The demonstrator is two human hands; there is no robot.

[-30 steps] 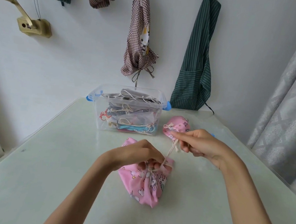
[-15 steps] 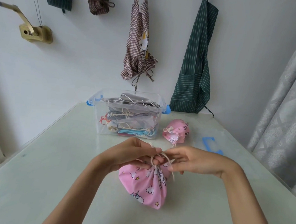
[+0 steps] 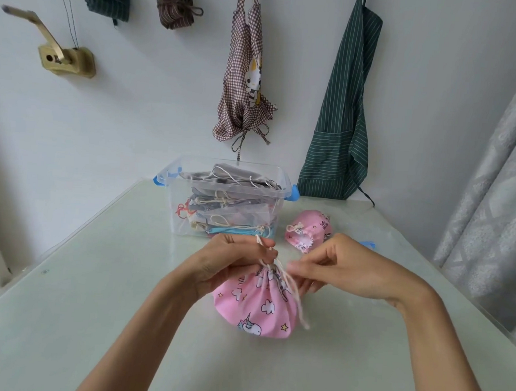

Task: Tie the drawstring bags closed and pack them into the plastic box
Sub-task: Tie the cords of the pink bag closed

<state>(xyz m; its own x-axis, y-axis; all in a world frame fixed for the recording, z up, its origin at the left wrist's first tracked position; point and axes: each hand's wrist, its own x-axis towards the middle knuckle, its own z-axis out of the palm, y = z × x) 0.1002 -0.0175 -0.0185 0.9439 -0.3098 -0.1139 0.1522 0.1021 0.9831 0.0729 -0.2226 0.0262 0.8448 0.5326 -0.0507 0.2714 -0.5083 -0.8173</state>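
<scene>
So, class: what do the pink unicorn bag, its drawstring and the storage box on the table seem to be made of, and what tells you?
Pink unicorn bag: probably woven printed cotton, matte; it gathers into soft pleats at the neck.
Drawstring: cream twisted cord, likely cotton; it hangs limp and looks slightly fuzzy.
Storage box: clear, glossy rigid plastic; the packed bags show through its walls.

Ahead of me the plastic box (image 3: 224, 199) — top open, bags heaped near its rim — is reachable over bare table (image 3: 94, 276); a second pink bag (image 3: 309, 233) lies just beside its right wall.
</scene>
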